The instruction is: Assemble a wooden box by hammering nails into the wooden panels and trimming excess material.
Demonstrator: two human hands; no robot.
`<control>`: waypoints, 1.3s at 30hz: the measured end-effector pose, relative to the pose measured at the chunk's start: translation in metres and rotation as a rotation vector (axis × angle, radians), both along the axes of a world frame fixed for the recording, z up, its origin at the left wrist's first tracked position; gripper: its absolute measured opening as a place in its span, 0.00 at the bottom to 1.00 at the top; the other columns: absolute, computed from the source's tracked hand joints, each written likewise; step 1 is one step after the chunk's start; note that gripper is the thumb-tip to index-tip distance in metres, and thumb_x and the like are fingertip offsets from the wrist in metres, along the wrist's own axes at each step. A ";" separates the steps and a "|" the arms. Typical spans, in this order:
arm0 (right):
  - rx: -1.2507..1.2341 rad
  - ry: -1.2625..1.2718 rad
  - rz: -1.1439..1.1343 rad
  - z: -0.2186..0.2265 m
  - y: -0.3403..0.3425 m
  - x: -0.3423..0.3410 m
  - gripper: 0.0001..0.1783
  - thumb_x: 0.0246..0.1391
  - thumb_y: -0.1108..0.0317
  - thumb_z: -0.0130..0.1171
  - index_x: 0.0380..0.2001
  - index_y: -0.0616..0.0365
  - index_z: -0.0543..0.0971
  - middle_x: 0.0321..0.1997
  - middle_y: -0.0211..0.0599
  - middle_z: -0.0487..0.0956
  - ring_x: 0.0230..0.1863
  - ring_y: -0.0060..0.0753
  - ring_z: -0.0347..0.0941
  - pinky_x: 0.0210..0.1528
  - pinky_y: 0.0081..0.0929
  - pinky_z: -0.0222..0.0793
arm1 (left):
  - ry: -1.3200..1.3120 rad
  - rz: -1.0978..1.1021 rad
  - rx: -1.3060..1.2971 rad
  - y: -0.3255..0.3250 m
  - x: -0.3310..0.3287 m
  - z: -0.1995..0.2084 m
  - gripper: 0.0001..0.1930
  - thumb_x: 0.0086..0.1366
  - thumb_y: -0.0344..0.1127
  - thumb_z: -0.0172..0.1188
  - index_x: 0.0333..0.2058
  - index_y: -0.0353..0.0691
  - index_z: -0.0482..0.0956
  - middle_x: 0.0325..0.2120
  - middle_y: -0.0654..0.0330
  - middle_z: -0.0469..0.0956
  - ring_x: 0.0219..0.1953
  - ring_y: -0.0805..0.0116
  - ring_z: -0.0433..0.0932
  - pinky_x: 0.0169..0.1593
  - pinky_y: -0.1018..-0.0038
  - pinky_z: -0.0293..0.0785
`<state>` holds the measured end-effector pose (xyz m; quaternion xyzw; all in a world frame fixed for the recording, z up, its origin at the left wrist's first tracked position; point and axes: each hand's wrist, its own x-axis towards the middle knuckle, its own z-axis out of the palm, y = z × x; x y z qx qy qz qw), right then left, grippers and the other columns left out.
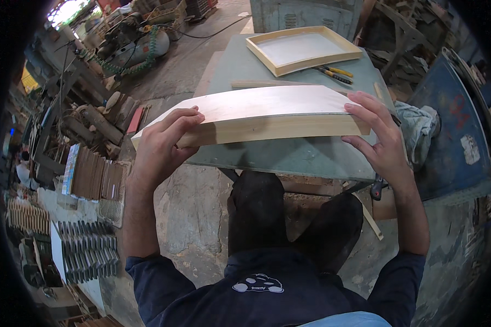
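A shallow wooden frame with a white panel (267, 102) is held tilted above the near part of the green table (240, 158). Around its left end, my left hand (166, 136) is closed, fingers over the top edge and thumb below. My right hand (381, 128) grips the right end, fingertips on the panel's edge and thumb at the lower side. Farther back lies a second wooden frame with a white base (311, 49), open side up. Yellow-and-black pliers (337, 73) rest just in front of it. A thin wooden strip (262, 84) lies behind the held frame.
A grey metal cabinet (305, 15) stands behind the table, and a blue board (447, 131) leans at the right beside a pale cloth (420, 128). At the left are stacked brown boards (95, 171), slatted dark pieces (90, 250) and an air compressor (139, 49).
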<state>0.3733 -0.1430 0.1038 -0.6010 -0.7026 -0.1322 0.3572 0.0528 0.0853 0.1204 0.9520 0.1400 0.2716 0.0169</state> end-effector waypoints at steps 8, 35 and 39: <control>-0.029 -0.133 -0.096 0.002 -0.005 0.002 0.31 0.43 0.60 0.72 0.54 0.48 0.77 0.57 0.29 0.76 0.66 0.41 0.64 0.68 0.49 0.56 | 0.055 0.034 -0.081 0.001 0.016 0.002 0.24 0.47 0.32 0.72 0.45 0.51 0.77 0.48 0.69 0.78 0.51 0.61 0.79 0.65 0.41 0.58; -0.048 -0.164 -0.114 -0.002 -0.010 -0.008 0.28 0.44 0.59 0.71 0.51 0.46 0.76 0.51 0.30 0.78 0.63 0.35 0.68 0.71 0.57 0.46 | 0.057 0.012 -0.081 -0.002 0.015 -0.003 0.26 0.45 0.29 0.74 0.44 0.51 0.77 0.49 0.68 0.79 0.54 0.60 0.77 0.65 0.42 0.57; -0.025 -0.157 -0.137 -0.007 -0.023 -0.012 0.28 0.42 0.65 0.73 0.49 0.51 0.77 0.51 0.33 0.79 0.60 0.39 0.71 0.70 0.56 0.49 | -0.001 -0.098 0.143 -0.004 0.024 -0.004 0.30 0.42 0.26 0.74 0.48 0.50 0.78 0.47 0.66 0.80 0.55 0.63 0.76 0.66 0.55 0.65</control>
